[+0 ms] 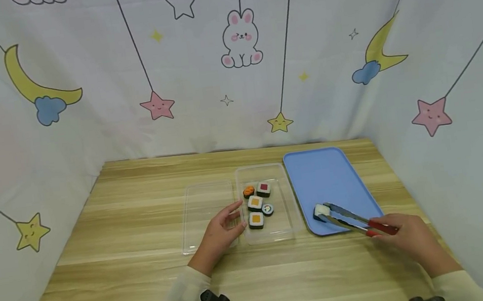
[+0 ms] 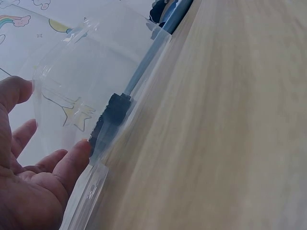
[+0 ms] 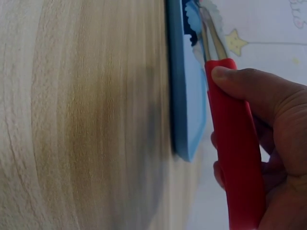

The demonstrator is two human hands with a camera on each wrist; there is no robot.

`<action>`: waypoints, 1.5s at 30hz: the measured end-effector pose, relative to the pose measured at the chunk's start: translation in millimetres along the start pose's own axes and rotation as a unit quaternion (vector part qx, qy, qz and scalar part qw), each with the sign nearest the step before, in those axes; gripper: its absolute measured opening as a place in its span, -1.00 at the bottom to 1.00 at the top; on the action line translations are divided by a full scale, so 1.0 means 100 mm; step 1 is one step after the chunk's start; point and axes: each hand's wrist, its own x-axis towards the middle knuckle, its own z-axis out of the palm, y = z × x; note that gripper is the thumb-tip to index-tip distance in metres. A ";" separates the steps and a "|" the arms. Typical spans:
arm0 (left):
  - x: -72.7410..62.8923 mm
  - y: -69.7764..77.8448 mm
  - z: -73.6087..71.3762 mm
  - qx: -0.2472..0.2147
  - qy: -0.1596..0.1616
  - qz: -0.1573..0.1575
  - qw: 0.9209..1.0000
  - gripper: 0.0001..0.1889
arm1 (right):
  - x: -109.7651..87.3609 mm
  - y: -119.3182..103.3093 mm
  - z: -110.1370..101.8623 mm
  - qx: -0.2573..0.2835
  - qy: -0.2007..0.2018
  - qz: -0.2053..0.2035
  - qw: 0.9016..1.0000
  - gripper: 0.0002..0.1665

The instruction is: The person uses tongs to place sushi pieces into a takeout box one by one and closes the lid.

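My left hand [image 1: 220,235] is at the left wall of a clear plastic box [image 1: 283,227], thumb and fingertips touching it with the fingers loosely extended. The left wrist view shows the same hand [image 2: 38,184] against the see-through wall. Several toy sushi pieces sit in the box's left half, including an orange-topped one [image 1: 248,191] and a red-centred roll [image 1: 264,188]. My right hand [image 1: 412,238] grips red-handled metal tongs [image 3: 235,134]. Their tips lie around a white-topped sushi roll [image 1: 321,211] at the front left corner of the blue tray [image 1: 325,175].
A second clear plastic piece, a shallow lid or tray [image 1: 207,201], lies left of the box. The blue tray stands close to the box's right side. Behind the wooden table [image 1: 140,206] hangs a patterned white curtain [image 1: 211,39], which also encloses both sides.
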 end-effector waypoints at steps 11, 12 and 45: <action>-0.03 0.01 -0.01 0.008 0.004 0.002 1.000 -0.35 | 0.14 -0.08 -0.16 0.004 0.014 -0.009 1.000 -0.55; -0.03 0.01 -0.01 0.007 0.004 0.001 1.000 -0.35 | 0.17 -0.11 -0.19 0.008 0.009 -0.003 1.000 -0.55; -0.02 0.00 -0.02 0.006 -0.002 0.006 1.000 -0.35 | 1.38 -1.61 -0.23 -0.117 -0.251 -0.240 0.930 -0.61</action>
